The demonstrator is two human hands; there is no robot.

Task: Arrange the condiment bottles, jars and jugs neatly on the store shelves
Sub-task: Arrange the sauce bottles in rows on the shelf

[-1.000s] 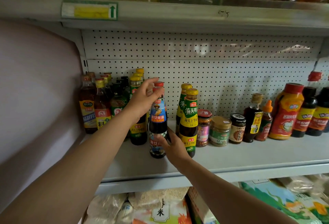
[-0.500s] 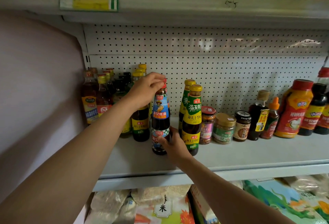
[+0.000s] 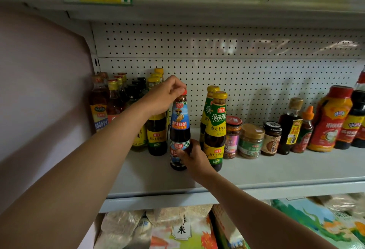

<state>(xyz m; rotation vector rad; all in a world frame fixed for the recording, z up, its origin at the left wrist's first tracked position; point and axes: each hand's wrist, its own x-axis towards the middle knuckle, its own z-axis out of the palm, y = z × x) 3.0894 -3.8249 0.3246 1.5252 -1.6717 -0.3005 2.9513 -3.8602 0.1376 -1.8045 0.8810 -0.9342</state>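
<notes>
Oyster-sauce bottle [image 3: 179, 130] with blue label and red cap, standing upright on the shelf [image 3: 276, 171] between a cluster of dark bottles at its left and a pair of green-labelled bottles at its right. Left hand [image 3: 164, 98] curls over the cap, fingers [image 3: 175, 84] closed around it, evidently to steady the top; right hand [image 3: 194, 156] grips the lower body, thumb across the label, probably to guide the base into line or turn the label forward. Two-point hold suits a tall, narrow bottle that could tip against its neighbours.

Counts, where visible: two green-labelled bottles [image 3: 215, 130], one behind the other; three small jars [image 3: 250, 141] in a row to their right; further right, a dark bottle with a cork-coloured cap [image 3: 290, 126], a small orange-capped bottle [image 3: 305, 130], and a large red bottle [image 3: 331, 118]. Left cluster overlaps too much for a firm count.
</notes>
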